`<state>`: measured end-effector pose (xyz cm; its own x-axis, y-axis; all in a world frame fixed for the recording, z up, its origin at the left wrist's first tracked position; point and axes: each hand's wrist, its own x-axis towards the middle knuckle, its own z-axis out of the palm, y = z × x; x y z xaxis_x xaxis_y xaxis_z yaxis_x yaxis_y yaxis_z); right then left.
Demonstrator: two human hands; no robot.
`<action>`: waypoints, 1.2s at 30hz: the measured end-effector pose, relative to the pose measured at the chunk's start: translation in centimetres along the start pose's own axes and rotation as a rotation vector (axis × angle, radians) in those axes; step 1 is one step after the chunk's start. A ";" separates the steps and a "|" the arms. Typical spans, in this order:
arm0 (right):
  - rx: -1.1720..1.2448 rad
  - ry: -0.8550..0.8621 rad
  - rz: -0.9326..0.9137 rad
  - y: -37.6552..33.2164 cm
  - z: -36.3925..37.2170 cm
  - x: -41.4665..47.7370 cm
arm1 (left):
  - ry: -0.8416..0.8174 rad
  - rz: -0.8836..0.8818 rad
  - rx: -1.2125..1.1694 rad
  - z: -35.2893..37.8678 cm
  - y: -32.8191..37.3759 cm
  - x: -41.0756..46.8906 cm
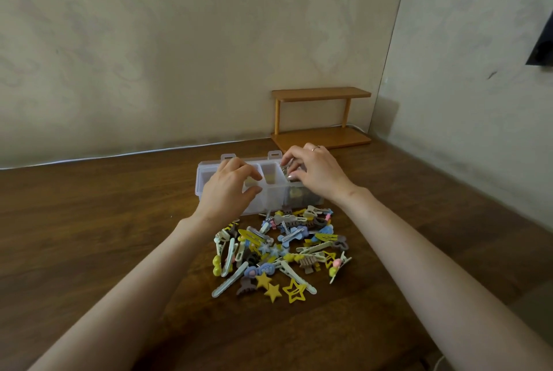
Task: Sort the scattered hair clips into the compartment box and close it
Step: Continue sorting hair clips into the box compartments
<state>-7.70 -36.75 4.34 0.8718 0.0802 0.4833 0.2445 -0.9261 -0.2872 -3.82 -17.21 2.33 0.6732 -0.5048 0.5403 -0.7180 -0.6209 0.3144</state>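
Observation:
A clear plastic compartment box (pixel 270 201) stands open on the brown wooden table, its lid tipped back with two latches showing. Just in front of it lies a pile of hair clips (pixel 278 248) in yellow, blue, white, pink and brown, among them star and bow shapes. My left hand (pixel 227 191) hovers over the box's left compartments, thumb and fingers curled round what looks like a small pale clip. My right hand (pixel 317 173) is over the right compartment, which holds clips; its fingertips pinch some greyish clips there.
A small two-level wooden shelf (pixel 321 115) stands at the back right against the wall, close behind the box. A white cable runs along the table's back edge. Walls close the table in at the back and right.

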 end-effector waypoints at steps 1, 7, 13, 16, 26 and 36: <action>-0.017 0.000 0.005 -0.1 0.0 0.2 | 0.000 -0.007 -0.002 -0.1 0.0 0.0; -0.121 0.130 -0.034 -0.5 0.3 -0.1 | 0.031 -0.013 0.034 -0.4 -0.3 0.0; -0.025 0.158 -0.035 -1.3 0.8 -4.1 | 0.048 -0.015 -0.013 -0.4 -0.7 -0.1; -0.125 0.013 0.025 -1.7 1.2 -4.9 | 0.021 -0.022 -0.037 -0.5 -1.0 0.1; -0.125 0.077 0.098 -1.6 1.5 -5.5 | -0.003 0.024 -0.022 -0.9 -1.1 0.7; 0.843 0.098 0.369 -2.6 0.7 -5.3 | 0.059 0.280 -0.081 0.3 1.7 -0.3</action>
<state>-12.65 -34.48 1.93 0.9255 -0.2332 0.2983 0.2201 -0.3097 -0.9250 -5.19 -18.29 2.44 0.4375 -0.6124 0.6585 -0.8876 -0.4115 0.2070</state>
